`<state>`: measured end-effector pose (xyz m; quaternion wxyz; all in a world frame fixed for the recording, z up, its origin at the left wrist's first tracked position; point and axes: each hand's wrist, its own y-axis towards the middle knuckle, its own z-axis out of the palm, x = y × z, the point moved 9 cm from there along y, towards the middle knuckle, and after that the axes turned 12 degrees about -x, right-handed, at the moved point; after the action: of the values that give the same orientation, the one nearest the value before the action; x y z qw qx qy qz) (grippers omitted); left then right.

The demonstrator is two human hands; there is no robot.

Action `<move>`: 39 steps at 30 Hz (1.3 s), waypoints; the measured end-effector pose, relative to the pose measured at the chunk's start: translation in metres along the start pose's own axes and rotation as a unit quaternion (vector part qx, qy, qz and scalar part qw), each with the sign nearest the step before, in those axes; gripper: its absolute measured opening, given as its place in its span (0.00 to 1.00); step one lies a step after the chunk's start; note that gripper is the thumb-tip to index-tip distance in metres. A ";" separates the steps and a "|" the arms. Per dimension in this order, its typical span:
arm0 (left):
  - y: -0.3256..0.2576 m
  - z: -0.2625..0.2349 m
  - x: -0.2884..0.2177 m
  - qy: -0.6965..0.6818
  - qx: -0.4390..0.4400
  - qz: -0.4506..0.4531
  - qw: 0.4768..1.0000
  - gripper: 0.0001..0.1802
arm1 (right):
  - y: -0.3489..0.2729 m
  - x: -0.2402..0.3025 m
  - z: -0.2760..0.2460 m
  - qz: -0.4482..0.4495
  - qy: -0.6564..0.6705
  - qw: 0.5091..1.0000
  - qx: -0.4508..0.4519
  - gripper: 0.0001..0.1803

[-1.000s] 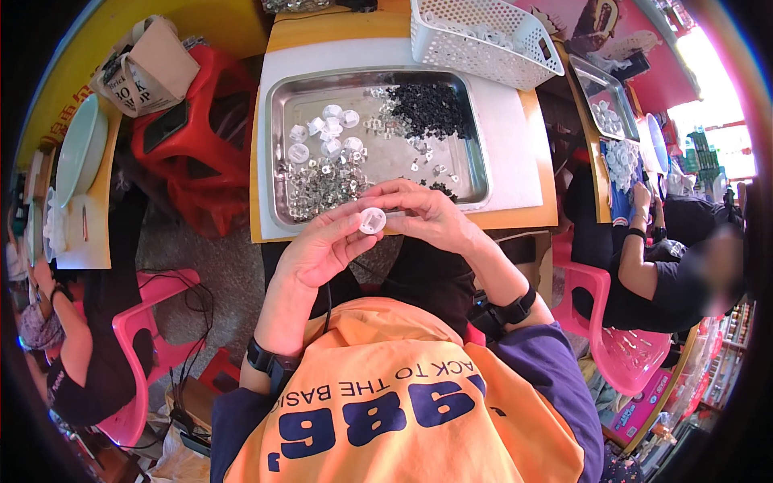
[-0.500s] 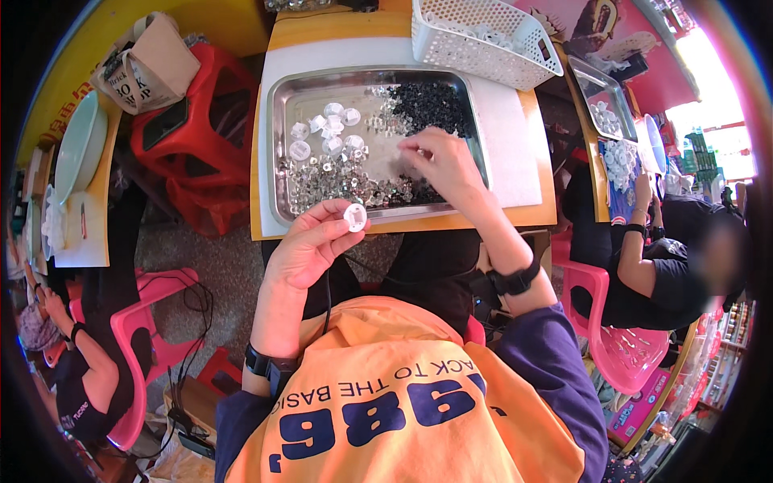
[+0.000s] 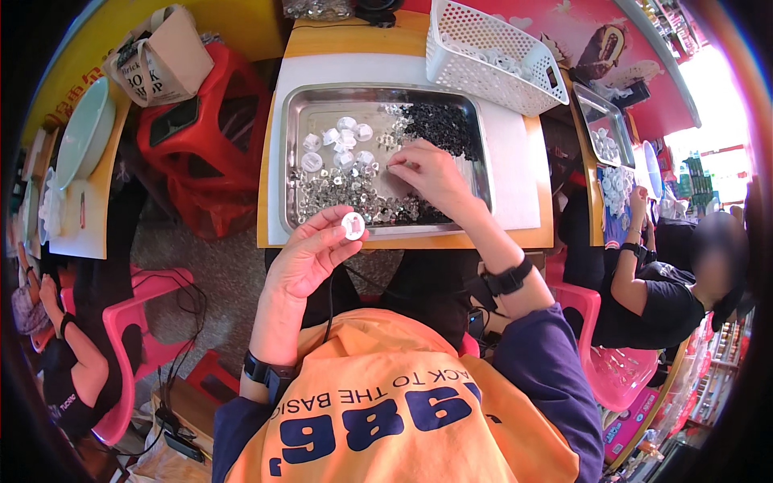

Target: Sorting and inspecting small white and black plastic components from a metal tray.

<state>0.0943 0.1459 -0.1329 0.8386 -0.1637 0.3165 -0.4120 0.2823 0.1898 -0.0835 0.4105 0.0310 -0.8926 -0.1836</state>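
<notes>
Between the thumb and fingers of my left hand is a small round white plastic part, held in front of the tray's near edge. My right hand reaches over the metal tray, its thumb and forefinger drawn together. Whatever sits between those fingertips is too small to make out. Under and beside that hand lie many small shiny metal pieces. A heap of small black pieces fills the tray's far right. Several more round white parts lie at its far left.
A white perforated basket with pale parts stands at the table's far right. Left of the table are stacked red stools with a cloth bag on top. People sit at side tables on both sides, with pink chairs near them.
My right hand has shifted left over the tray, from near the black pieces toward the white parts. My left hand still holds the round white part. The whole view has tilted slightly.
</notes>
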 end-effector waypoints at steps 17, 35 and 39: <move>0.004 0.032 0.000 0.038 0.019 0.002 0.999 0.19 | -0.057 0.011 0.025 0.435 0.626 0.642 0.080 0.05; 0.003 0.032 0.002 0.025 0.010 0.005 1.000 0.17 | -0.041 0.073 -0.019 0.149 0.227 0.962 -0.006 0.06; 0.003 0.032 0.002 0.039 0.008 0.017 0.999 0.17 | -0.044 0.082 -0.021 0.055 0.140 0.988 -0.044 0.07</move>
<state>0.1184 0.1466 -0.1112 0.8338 -0.1353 0.3482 -0.4064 0.2394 0.1254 -0.0277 0.5419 -0.0111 -0.8177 -0.1937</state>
